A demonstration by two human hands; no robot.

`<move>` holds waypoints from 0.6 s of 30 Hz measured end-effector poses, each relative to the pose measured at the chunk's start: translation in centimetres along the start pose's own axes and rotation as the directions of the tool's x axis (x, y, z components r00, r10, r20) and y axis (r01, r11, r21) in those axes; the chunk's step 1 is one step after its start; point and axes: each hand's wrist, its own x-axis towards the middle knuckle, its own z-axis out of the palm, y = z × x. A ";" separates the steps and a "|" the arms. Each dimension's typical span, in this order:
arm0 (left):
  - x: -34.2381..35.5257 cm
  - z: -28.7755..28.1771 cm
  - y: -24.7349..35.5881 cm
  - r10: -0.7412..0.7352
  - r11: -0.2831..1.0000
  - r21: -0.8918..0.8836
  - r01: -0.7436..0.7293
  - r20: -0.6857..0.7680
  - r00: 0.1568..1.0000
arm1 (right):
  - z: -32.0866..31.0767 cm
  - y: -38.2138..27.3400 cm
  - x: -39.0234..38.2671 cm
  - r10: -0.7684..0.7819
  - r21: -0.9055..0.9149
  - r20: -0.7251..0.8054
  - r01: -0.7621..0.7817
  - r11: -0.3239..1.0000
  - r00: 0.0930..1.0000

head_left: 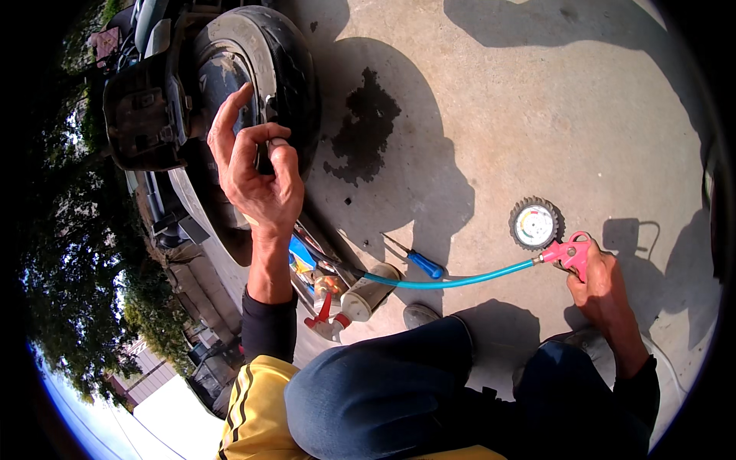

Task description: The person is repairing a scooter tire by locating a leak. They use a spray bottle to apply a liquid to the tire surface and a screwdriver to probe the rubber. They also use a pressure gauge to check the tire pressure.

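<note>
My right hand is wrapped round the pink handle of a tyre inflator gun, which carries a round dial gauge in a ribbed black surround. From the gun a blue hose runs left and turns black toward my left wrist, where its far end is hidden. My left hand is raised in front of the scooter wheel's black tyre. Its thumb and middle finger are pinched together while the index finger points up. Anything between those fingertips is too small to make out.
A blue-handled screwdriver lies on the concrete. Below the hose, a spray bottle with a red trigger lies beside a tray of small items. A dark wet stain spreads right of the tyre. My bent knees fill the near side.
</note>
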 end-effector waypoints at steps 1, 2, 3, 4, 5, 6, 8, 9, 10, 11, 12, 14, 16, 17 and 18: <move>0.0 0.1 0.1 -0.039 0.999 -0.032 0.038 -0.011 0.999 | -0.1 -0.1 -0.1 0.000 0.003 -0.002 0.000 1.000 1.000; -0.1 0.1 0.0 -0.034 0.999 -0.041 0.033 -0.016 0.999 | -0.2 -0.3 -0.1 0.001 0.005 -0.004 -0.001 1.000 1.000; -0.1 0.1 0.0 -0.032 0.998 -0.048 0.031 -0.022 0.999 | -0.2 -0.4 -0.2 0.000 0.005 -0.003 0.000 1.000 1.000; -0.2 0.1 -0.1 -0.031 0.998 -0.056 0.030 -0.027 0.999 | 0.0 -0.4 -0.2 0.053 -0.023 0.005 -0.053 0.998 0.999; -0.1 0.2 -0.2 0.003 0.998 -0.069 -0.005 -0.029 1.000 | 0.4 -0.3 -0.2 0.107 -0.054 0.013 -0.106 0.993 0.994; 0.0 0.2 -0.4 0.029 0.996 -0.078 -0.032 -0.031 0.999 | 0.4 -0.4 -0.2 0.157 -0.089 0.026 -0.154 0.984 0.987; -0.2 0.1 -1.3 0.091 0.989 -0.113 -0.096 -0.057 0.994 | 0.4 -2.1 0.1 0.232 -0.039 -0.007 -0.232 0.972 0.973; -0.3 0.4 -1.6 0.107 0.981 -0.155 -0.119 -0.082 0.991 | 0.4 -2.8 -0.2 0.272 -0.023 -0.014 -0.272 0.962 0.962; -0.3 0.5 -1.5 0.125 0.971 -0.192 -0.144 -0.107 0.986 | 0.6 -2.6 -0.7 0.220 -0.084 -0.032 -0.222 0.971 0.975; -0.3 0.7 -1.6 0.155 0.965 -0.200 -0.171 -0.093 0.984 | 0.7 -2.5 -1.2 0.165 -0.146 -0.056 -0.172 0.974 0.985; -0.2 0.6 -1.3 0.190 0.956 -0.213 -0.204 -0.084 0.978 | 0.6 -2.4 -1.5 0.107 -0.207 -0.084 -0.123 0.971 0.991; -0.2 -0.7 0.3 0.068 0.978 -0.201 -0.060 0.038 0.997 | 0.1 -3.4 -2.1 -0.043 -0.443 -0.158 -0.032 0.896 0.987; -0.8 -1.3 0.4 0.098 0.931 -0.353 -0.091 0.000 0.995 | -0.4 -5.7 -2.5 -0.226 -0.652 -0.209 0.036 0.758 0.952; -2.3 -1.8 1.0 -0.026 0.861 -0.508 0.024 0.002 1.000 | -0.2 -6.8 -2.5 -0.244 -0.652 -0.224 0.042 0.757 0.944; -2.9 -3.2 0.7 0.097 0.912 -0.405 -0.059 0.075 0.992 | 0.0 -8.0 -2.9 -0.237 -0.578 -0.176 0.095 0.811 0.955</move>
